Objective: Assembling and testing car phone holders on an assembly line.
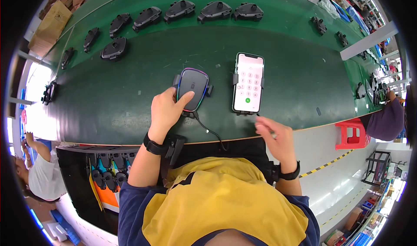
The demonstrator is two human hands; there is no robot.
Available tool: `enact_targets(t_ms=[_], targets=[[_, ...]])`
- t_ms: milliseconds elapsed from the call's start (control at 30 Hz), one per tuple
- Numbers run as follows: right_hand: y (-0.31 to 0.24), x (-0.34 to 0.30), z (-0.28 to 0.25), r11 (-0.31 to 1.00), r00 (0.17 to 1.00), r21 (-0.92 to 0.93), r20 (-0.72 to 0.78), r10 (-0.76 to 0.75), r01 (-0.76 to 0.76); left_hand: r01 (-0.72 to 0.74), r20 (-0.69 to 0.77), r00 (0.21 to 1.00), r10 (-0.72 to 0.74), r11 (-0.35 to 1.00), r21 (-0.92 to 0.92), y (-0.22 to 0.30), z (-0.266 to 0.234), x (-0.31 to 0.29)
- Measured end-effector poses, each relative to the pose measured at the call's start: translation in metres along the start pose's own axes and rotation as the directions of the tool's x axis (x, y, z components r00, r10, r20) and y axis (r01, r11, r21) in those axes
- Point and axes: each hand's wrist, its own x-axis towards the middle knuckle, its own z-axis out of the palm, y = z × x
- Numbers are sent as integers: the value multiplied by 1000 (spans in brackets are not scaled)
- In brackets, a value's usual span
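A dark phone-charger mount (193,87) with a rim glowing in colours lies on the green table. My left hand (167,109) is closed on its lower left side, thumb across the front face. From its lower end a black cable (208,129) runs to the table's front edge. To its right, a white phone (248,83) showing a dial pad sits between the side clamps of a second mount (236,79). Just below that phone is my right hand (276,135), fingers loosely bent and thumb apart, near a short dark cable end. The fingertips are slightly blurred.
Several black mounts (179,10) stand in a row along the back of the green table (295,72); others lie at the far right. A red stool (350,134) is at the right, near a person in purple (386,120). Another person (45,176) is at the left.
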Motion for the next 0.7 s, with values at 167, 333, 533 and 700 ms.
enact_targets(t_ms=[167,333,533,700], targets=[[18,-9,-25,991,988,5,-73,134,-134,-6,-113,994,9,1000,31,0,6,32],[21,15,-47,992,980,51,-160,121,-114,-18,-21,999,26,941,338,12,-13,34],[28,111,-59,906,980,422,-175,95,-12,-850,67,520,852,507,145,80,23,-35],[43,161,-31,770,976,603,74,205,-207,-951,178,189,966,225,-214,82,89,-56]])
